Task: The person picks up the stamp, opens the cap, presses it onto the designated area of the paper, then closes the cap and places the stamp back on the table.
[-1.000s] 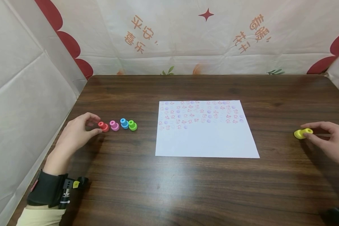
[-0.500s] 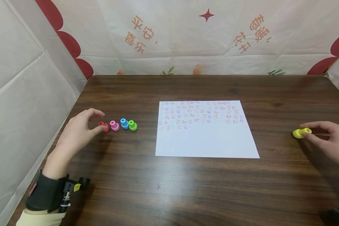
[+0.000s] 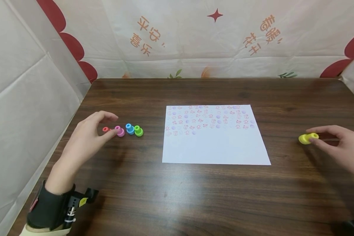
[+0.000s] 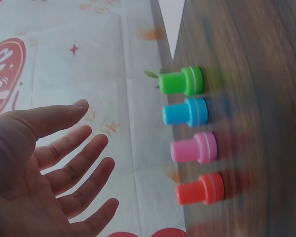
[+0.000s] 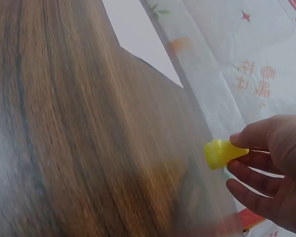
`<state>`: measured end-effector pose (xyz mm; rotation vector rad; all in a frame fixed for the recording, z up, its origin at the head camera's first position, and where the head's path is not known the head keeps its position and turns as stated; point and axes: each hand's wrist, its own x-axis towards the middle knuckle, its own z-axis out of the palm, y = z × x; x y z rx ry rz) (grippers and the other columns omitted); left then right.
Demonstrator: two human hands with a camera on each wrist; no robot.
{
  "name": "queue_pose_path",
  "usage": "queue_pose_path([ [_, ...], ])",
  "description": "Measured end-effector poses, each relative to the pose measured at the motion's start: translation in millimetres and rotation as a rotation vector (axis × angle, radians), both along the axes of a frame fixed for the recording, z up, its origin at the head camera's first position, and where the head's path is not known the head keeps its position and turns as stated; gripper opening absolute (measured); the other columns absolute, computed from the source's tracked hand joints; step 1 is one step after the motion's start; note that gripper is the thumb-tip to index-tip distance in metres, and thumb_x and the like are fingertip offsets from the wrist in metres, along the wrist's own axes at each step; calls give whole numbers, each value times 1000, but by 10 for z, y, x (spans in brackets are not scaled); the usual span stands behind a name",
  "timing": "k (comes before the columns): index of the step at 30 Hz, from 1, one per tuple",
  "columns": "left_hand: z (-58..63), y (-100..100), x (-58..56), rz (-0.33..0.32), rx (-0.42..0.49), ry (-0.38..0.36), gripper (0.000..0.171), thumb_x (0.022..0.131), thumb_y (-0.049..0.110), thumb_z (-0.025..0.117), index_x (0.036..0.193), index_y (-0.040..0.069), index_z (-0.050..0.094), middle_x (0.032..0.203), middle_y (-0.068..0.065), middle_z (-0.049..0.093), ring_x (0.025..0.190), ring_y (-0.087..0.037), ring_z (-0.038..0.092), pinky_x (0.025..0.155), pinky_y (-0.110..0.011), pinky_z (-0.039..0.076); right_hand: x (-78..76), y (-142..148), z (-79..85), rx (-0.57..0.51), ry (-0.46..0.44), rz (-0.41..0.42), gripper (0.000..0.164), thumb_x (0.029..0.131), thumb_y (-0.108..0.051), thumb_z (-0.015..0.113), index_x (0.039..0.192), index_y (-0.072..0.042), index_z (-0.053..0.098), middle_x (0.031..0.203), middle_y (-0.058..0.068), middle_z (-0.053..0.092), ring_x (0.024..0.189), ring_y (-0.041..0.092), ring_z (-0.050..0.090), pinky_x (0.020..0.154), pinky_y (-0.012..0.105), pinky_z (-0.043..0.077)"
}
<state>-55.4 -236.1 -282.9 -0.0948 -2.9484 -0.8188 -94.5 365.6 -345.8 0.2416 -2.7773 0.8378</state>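
Note:
My left hand (image 3: 87, 139) hovers over the left side of the table, its fingers loosely spread and holding nothing. Just beyond it stand small stamps in a row: red (image 4: 200, 188), pink (image 4: 194, 147), blue (image 4: 185, 112) and green (image 4: 181, 80). In the head view the thumb partly covers the red and pink ones, but the left wrist view shows the hand apart from them all. At the far right my right hand (image 3: 337, 144) pinches a yellow stamp (image 5: 224, 152) between thumb and fingers, tilted and lifted off the table.
A white sheet of paper (image 3: 215, 147) lies mid-table, its upper part covered with rows of faint red and purple stamp prints. The dark wooden table (image 3: 194, 196) ends at a pale printed cloth (image 3: 188, 36) behind. Another pale cloth (image 3: 26, 82) hangs along the left edge.
My left hand has drifted right, from beside the red stamp to above the red and pink ones. My right hand has moved slightly left with the yellow stamp.

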Motion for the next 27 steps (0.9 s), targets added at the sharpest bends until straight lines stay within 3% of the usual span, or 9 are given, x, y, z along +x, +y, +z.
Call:
queue_pose_path([
  [7, 16, 139, 43, -50, 52, 54, 35, 86, 22, 72, 116, 8, 60, 113, -15, 64, 93, -29, 55, 75, -48, 47, 57, -182, 176, 49, -52, 3, 23, 81, -9, 75, 104, -4, 69, 82, -48, 43, 66, -32, 43, 47, -1, 39],
  [15, -47, 266, 35, -74, 112, 57, 33, 86, 19, 71, 115, 8, 61, 110, -12, 64, 92, -28, 55, 76, -49, 51, 132, -508, 283, -18, -75, 87, 25, 79, -12, 77, 103, -15, 71, 84, -33, 60, 71, -20, 54, 59, -3, 42],
  [21, -101, 415, -3, -118, 171, 36, 32, 85, 15, 72, 115, 9, 61, 112, -13, 64, 94, -28, 58, 82, -52, 54, 134, -797, 312, -39, -66, 139, 25, 78, -12, 78, 101, -20, 72, 87, -20, 66, 75, -13, 56, 66, -3, 43],
  [27, -147, 543, -54, -172, 171, 38, 34, 85, 18, 72, 116, 9, 61, 115, -11, 65, 95, -27, 57, 85, -51, 52, 131, -1024, 356, -51, -53, 188, 26, 78, -10, 78, 99, -21, 72, 90, -6, 69, 77, -7, 58, 71, -3, 43],
])
